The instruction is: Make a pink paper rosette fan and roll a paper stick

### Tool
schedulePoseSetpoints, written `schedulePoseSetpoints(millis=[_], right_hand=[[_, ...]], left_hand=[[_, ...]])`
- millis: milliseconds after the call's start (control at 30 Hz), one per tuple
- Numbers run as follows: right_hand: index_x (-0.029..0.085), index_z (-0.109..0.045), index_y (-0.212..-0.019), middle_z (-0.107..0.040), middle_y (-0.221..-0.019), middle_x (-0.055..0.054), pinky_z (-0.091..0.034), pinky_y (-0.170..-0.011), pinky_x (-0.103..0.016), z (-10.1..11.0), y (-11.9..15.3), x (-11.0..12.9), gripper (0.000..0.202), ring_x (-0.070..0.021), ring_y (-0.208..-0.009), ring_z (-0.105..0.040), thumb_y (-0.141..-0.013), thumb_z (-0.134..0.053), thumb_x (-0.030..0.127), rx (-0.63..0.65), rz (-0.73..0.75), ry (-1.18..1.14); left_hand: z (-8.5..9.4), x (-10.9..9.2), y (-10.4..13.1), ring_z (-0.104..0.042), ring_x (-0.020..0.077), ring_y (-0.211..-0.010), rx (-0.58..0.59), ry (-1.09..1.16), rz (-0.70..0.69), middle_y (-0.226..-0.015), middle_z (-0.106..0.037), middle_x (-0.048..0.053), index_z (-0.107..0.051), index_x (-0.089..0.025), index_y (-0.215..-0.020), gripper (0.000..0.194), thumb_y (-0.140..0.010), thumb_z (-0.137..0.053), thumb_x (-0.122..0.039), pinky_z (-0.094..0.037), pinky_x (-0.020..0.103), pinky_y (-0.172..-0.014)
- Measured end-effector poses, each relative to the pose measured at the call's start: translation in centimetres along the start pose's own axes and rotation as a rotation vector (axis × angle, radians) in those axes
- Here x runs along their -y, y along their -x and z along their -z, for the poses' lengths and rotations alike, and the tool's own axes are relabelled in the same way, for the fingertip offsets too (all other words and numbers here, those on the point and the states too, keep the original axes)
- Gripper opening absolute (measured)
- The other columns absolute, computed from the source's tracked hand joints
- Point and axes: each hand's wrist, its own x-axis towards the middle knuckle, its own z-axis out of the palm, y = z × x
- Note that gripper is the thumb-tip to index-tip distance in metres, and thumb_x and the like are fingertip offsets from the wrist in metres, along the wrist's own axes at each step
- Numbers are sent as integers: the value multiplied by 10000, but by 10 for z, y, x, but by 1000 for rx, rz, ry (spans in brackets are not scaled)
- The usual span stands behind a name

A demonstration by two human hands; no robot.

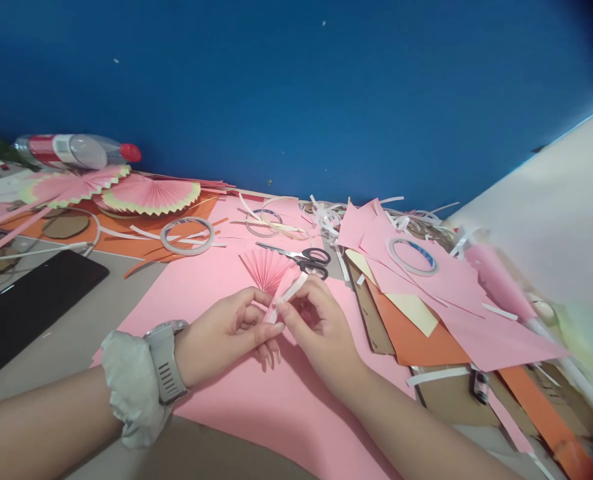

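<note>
A pleated pink paper fan [265, 268] spreads out just beyond my fingers. My left hand [231, 327] is closed on the gathered end of the fan, with a grey watch and pale scrunchie on that wrist. Against the fan's folded edge, my right hand [323, 327] pinches a white strip [293, 288], which looks like tape or its backing. Both hands meet above a large pink paper sheet [276, 413]. Black-handled scissors [313, 260] lie right behind the fan, blades pointing left.
Tape rolls [187, 236] lie behind and on stacked pink paper [421, 267] at right. Finished-looking pleated fans [151, 193] and a plastic bottle [81, 151] sit back left. A black phone [36, 307] is at left. A blue wall [296, 100] bounds the back.
</note>
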Motion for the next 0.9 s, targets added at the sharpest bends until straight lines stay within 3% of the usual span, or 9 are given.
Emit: schedulePoseSetpoints(millis=[533,700,900], right_hand=[[212,-509,-739,-469,-827,-8,-402,-578,-260,-4,3,2,119,-128,-700,-473,-836,-577,211,-18,-12,-3],[230,-503,-858,-491,-814,7,-426,-616,-266,-2,0,-5,62,-129,-706,-501,-861,-557,258,-90,-97,-124],[231,-523,-805,-490,-752,22,-407,-611,-263,0,-3,-9,112,-122,-683,-488,-881,-548,310,-139,-109,-174]], left_hand=[[-1,0,1,-655,162,-589,0,-57,-5,-646,-643,7,-416,-170,-955,198,-893,-536,-316,-532,320,-603],[-2,-1,2,-653,172,-602,15,-70,9,-669,-637,16,-430,-171,-946,216,-876,-559,-330,-539,340,-612],[-1,2,3,-654,177,-622,14,-104,-1,-684,-630,18,-443,-170,-968,207,-884,-548,-328,-541,341,-618]])
